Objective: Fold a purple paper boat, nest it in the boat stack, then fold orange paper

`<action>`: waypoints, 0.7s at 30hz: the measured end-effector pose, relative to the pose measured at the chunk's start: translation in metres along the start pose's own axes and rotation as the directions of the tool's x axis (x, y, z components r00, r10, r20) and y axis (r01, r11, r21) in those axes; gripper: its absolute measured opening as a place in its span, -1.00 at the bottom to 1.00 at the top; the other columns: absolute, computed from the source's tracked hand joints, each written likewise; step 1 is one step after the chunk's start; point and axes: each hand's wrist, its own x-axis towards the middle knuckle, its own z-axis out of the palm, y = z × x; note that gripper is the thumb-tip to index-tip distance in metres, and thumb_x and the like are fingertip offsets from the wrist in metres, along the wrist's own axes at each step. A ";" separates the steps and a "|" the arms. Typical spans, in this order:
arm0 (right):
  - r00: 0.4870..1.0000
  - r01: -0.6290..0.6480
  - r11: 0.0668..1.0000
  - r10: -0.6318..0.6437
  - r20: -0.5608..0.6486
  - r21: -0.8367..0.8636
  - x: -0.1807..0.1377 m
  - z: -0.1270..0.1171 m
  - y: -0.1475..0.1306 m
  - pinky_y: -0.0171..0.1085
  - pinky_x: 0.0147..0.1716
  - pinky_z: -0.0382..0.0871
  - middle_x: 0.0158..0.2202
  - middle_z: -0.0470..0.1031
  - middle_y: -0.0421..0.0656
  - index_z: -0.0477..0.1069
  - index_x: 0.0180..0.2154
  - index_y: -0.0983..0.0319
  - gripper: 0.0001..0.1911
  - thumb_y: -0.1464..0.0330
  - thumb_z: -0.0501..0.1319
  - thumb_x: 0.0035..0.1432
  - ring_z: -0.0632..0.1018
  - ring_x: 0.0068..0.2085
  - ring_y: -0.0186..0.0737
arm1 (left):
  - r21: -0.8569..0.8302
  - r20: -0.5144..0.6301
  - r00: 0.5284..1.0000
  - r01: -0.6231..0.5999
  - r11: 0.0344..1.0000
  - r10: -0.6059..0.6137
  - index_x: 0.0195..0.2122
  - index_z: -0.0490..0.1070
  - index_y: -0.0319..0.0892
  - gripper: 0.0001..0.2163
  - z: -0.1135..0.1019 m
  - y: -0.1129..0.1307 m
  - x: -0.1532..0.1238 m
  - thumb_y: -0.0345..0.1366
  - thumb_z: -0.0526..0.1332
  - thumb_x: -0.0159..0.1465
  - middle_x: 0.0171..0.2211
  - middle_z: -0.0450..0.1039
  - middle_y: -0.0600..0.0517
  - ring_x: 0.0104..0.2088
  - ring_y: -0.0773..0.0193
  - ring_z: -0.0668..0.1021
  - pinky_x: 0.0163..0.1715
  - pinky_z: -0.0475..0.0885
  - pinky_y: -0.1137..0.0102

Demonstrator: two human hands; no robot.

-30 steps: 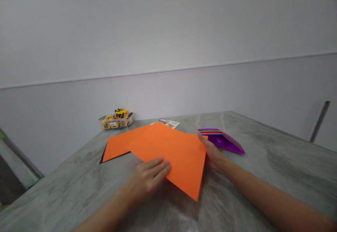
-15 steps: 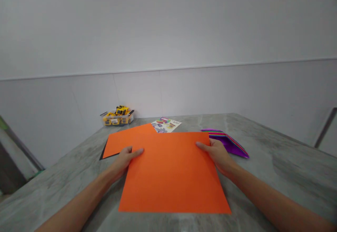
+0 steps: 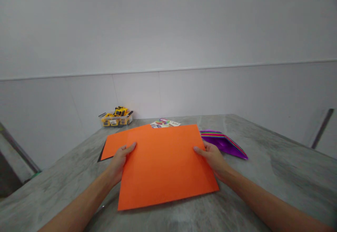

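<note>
A large orange sheet of paper (image 3: pixel 165 168) is held up in front of me, its right side tilted higher than its left. My left hand (image 3: pixel 121 160) grips the left edge, thumb on the face and fingers hidden behind. On the opposite edge my right hand (image 3: pixel 210 156) pinches the sheet the same way. Behind it, partly covered, another orange sheet (image 3: pixel 113 144) lies on the table with a dark edge showing beneath. To the right of my right hand lies a shiny purple folded packet (image 3: pixel 229 146) with rainbow-striped edges.
A clear plastic box (image 3: pixel 116 120) with yellow toy vehicles stands at the table's far left corner. A printed card (image 3: pixel 168 122) lies behind the held sheet. The grey marbled table (image 3: pixel 276 179) reaches back to a white wall.
The held orange sheet has turned so its right side is higher, and it has shifted slightly left. It covers more of the printed card. Both hands keep their grip.
</note>
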 end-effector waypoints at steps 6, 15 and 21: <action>0.929 0.330 0.938 -0.343 -0.139 -0.109 0.009 -0.010 -0.003 -0.07 0.01 0.35 -0.11 0.56 -0.09 0.48 -0.19 0.21 -0.64 0.21 0.38 -0.06 0.52 -0.05 0.00 | 0.195 0.097 0.862 -0.507 0.839 0.498 -0.23 0.56 -0.16 -0.74 -0.010 0.008 -0.006 -0.14 0.34 0.12 -0.16 0.59 -0.04 -0.07 0.01 0.56 -0.03 0.46 0.17; 0.971 0.054 0.933 0.034 -0.237 0.355 0.010 -0.009 -0.011 -0.03 -0.01 0.39 -0.13 0.54 -0.02 0.40 -0.27 0.17 -0.64 0.05 0.04 0.18 0.52 -0.02 0.04 | 0.286 0.756 0.527 -0.800 0.528 0.389 -0.18 0.57 0.09 -0.83 -0.004 0.011 -0.019 -0.27 0.23 0.25 0.06 0.44 -0.01 0.22 0.01 0.27 0.18 0.11 -0.09; 0.983 0.024 0.913 0.053 -0.176 0.407 0.003 -0.008 -0.011 -0.05 -0.07 0.42 -0.11 0.56 0.00 0.47 -0.27 0.22 -0.54 0.04 -0.03 0.19 0.51 0.01 0.10 | 0.416 0.883 0.470 -0.789 0.452 0.009 -0.14 0.54 0.14 -0.72 0.014 -0.002 -0.034 -0.39 0.20 0.22 0.09 0.41 0.05 0.23 0.03 0.26 0.18 0.11 -0.05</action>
